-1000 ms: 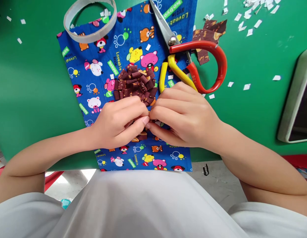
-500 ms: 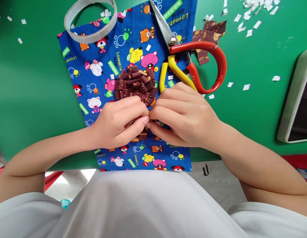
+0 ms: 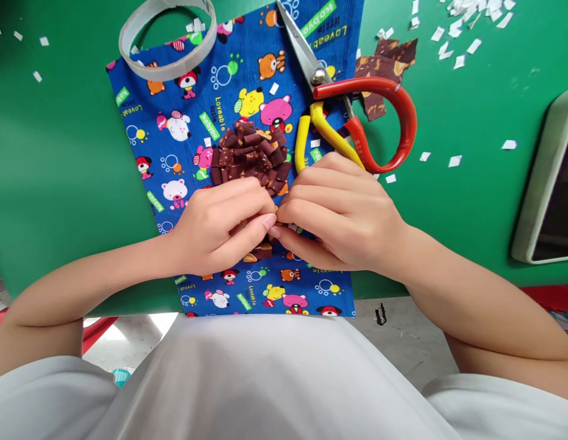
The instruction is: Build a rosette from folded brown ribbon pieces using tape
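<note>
My left hand [image 3: 222, 226] and my right hand [image 3: 341, 214] meet fingertip to fingertip over a blue cartoon-print cloth [image 3: 183, 131]. Both are curled in a pinch on a small brown fabric piece [image 3: 262, 249], mostly hidden under the fingers. Just beyond the fingers sits a cluster of folded brown fabric pieces [image 3: 250, 157] stuck on the cloth.
Scissors with red and yellow handles [image 3: 357, 116] lie on the cloth's right side, touching my right hand's knuckles. A tape ring [image 3: 167, 36] rests at the top left. Brown fabric scraps [image 3: 385, 61] and white paper bits dot the green table [image 3: 471, 183]. A grey device [image 3: 545, 183] lies at right.
</note>
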### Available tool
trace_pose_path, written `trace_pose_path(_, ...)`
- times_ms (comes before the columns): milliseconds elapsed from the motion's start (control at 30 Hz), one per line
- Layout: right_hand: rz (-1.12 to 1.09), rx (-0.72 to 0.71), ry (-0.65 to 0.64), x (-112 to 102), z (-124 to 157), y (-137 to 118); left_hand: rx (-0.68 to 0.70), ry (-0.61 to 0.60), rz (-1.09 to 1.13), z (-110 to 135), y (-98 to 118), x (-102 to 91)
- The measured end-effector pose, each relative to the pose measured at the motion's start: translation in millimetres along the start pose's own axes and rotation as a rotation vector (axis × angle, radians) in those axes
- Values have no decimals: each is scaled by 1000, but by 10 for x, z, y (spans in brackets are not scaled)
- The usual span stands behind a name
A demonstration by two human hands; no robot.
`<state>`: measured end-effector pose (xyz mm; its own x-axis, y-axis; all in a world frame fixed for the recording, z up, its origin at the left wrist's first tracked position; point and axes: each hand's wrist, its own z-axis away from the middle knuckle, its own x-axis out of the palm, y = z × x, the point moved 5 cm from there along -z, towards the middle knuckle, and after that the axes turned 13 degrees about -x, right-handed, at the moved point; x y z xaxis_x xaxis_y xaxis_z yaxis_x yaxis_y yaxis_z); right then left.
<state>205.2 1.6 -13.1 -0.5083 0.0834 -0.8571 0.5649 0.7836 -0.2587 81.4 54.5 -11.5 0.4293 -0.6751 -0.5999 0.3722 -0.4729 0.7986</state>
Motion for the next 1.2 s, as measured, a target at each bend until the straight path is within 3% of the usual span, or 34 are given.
trace_pose_path(500, -9, 45, -30, -6, -9, 3, -1, 16, 46, -10, 0, -16)
trace_pose_path(767, -24, 33, 54, -29, 11, 6, -48, -7, 50, -14, -18, -12)
trace_pose_path(1000, -8, 56, 49, -35, 1, 4, -32, -7, 156, -2, -1, -20)
trace_pose_path(1200, -12, 54, 65, -47, -13, 7, -11, 7, 84, -6, 2, -6)
